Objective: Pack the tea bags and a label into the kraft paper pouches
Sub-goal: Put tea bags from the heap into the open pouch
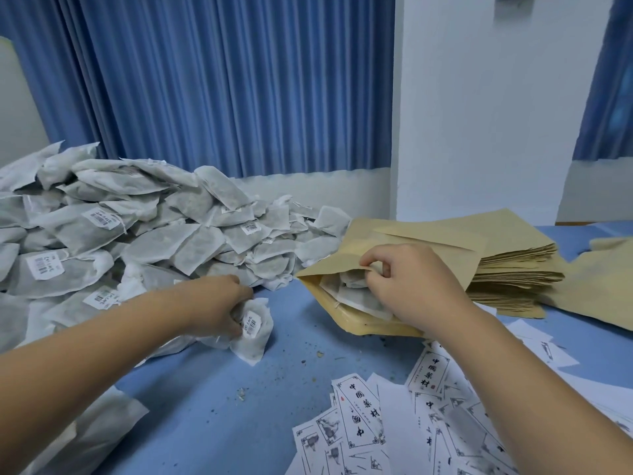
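Two grips are seen over the blue desk (212,423). The left grip (222,303), at middle left of the frame, is curled round a single tea bag (253,332), which is held against the desk at the near edge of a large heap of tea bags (154,234). The held bag is a crumpled white gauze sachet. Greyish contents are dimly shown through it, and a small white barcode sticker is fixed on its face.

The right grip (407,286), at centre right, is closed on the upper lip of a kraft paper pouch (325,269), which is pinched between thumb and fingers. The pouch is tan and is laid on its side on the desk, its mouth gaping toward the left, just in front of a stack of flat pouches (513,269). Several packed bags (356,296) are visible inside the mouth.

White labels (363,416), printed with black Chinese characters, framed borders and small ink pictures, are scattered at lower right, partly under the right forearm. Dark crumbs are strewn over the desk. The background is filled by a pleated blue curtain (222,80) and a white wall (479,97).
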Motion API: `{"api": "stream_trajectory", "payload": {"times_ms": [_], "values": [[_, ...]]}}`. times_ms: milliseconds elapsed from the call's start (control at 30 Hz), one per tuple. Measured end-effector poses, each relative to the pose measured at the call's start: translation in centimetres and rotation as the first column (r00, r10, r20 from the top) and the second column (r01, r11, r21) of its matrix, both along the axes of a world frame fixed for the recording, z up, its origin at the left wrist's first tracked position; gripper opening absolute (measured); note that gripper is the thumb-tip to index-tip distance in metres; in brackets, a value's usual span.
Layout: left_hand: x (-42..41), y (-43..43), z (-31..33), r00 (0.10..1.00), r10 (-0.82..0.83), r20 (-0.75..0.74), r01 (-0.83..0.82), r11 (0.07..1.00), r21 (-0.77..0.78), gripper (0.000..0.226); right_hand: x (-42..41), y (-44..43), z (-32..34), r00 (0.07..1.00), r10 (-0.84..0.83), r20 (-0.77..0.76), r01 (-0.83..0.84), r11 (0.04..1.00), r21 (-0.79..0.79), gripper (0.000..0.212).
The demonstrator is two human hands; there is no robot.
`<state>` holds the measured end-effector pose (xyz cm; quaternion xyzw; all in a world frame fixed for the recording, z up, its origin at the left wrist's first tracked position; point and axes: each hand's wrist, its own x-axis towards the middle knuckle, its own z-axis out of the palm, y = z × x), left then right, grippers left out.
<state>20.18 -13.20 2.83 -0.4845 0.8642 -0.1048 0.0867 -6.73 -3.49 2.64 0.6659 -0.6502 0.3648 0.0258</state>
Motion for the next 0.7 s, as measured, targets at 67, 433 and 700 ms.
{"api": "stream_trajectory", "payload": {"times_ms": [67, 433, 700], "values": [[-0.3, 1.7, 0.4, 0.990, -0.099, -0.099, 0.092, 0.993, -0.078, 0.031, 0.0, 0.1, 0.0, 1.000, 0.002, 0.004, -0.002, 1.000, 0.004, 0.023], [-7.4, 7.8, -0.6, 0.655, -0.593, -0.469, 0.164, 0.717, -0.677, 0.033, -0.1, 0.2, 0.6, 0.986, -0.056, 0.156, 0.057, 0.998, 0.000, 0.020], [-10.7, 7.6, -4.1, 0.592, -0.690, -0.416, 0.183, 0.618, -0.764, 0.020, 0.1, 0.0, 0.7, 0.960, -0.047, 0.276, 0.055, 0.998, -0.021, 0.017]]}}
